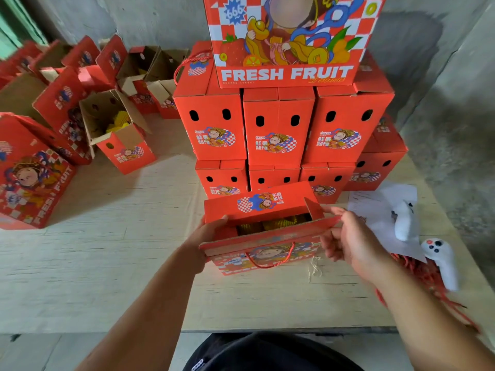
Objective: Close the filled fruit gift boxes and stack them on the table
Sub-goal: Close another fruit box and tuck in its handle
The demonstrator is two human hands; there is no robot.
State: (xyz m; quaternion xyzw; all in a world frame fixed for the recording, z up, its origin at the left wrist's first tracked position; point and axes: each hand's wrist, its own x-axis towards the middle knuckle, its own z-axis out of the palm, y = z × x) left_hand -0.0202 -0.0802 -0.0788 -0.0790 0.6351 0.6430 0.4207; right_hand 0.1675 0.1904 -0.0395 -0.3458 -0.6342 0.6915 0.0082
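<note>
A red fruit gift box stands in front of me on the table, its top flaps still up, with yellow foam-netted fruit showing inside. My left hand grips the box's left end at the near flap. My right hand pinches the right end of the near flap between thumb and fingers. Right behind it rises a stack of closed red boxes in two rows, topped by one large upright box.
Several open red boxes stand at the far left, one with yellow netting inside. A closed box lies at the left edge. Two white controllers, paper sheets and red cord handles lie at the right.
</note>
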